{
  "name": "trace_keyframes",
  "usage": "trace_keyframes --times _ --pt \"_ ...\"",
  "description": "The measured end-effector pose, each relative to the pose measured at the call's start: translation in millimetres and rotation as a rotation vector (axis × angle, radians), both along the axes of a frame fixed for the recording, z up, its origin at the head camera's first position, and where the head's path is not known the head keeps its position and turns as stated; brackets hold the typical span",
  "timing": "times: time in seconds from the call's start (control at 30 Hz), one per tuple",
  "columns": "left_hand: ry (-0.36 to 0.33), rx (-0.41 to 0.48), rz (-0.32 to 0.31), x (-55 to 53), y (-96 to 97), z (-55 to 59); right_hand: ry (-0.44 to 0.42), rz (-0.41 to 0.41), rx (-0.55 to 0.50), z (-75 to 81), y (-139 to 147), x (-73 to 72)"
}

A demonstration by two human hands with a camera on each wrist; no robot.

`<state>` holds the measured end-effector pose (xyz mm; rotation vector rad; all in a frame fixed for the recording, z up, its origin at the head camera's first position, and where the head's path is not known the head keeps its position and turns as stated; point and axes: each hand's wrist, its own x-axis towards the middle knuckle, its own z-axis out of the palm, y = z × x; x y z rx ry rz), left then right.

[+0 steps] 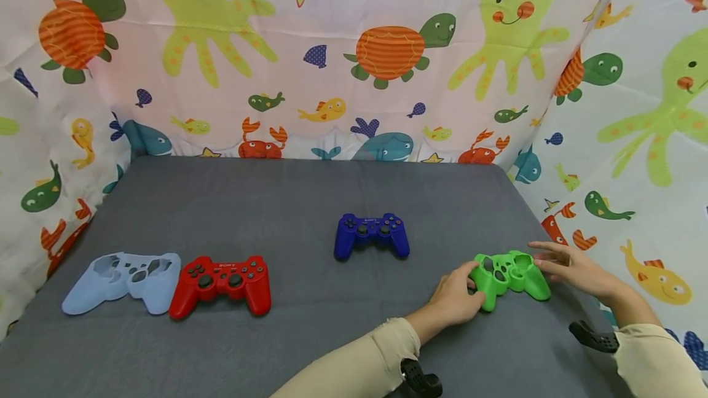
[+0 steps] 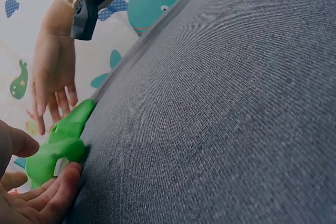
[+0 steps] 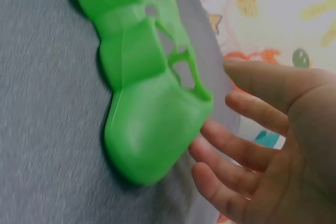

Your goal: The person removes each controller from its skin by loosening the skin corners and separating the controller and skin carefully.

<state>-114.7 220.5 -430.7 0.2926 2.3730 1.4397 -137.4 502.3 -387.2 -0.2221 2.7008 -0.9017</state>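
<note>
A bright green silicone controller cover lies on the grey cloth at the right, its button holes facing up. My left hand is at the cover's left side. In the left wrist view, the fingers of my left hand touch one grip of the cover, with the thumb apart. My right hand is at the right end. In the right wrist view, the fingers of my right hand are spread loosely beside the cover's rounded grip, fingertips close to its edge; contact is hard to tell.
A blue game controller lies near the middle of the grey-covered table. At the left, a red controller lies against a pale blue controller cover. Curtains with sea animals border the back and sides.
</note>
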Motion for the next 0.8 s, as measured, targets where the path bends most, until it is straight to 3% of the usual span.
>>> trace_keyframes --times 0.2,0.37,0.6,0.8 --pt "0.028 -0.006 0.002 -1.3 -7.9 -0.3 0.059 -0.004 0.063 2.5 -13 -6.0" --pt "0.037 0.007 -0.040 -2.2 -19.5 -1.5 0.092 -0.024 0.093 3.2 -13 -3.5" --pt "0.061 0.047 -0.030 -8.9 -37.2 4.5 0.338 -0.040 0.126 9.3 -27 -11.1" --pt "0.072 0.098 -0.054 -11.6 -59.4 12.0 0.456 -0.042 0.192 15.3 -57 -15.4"
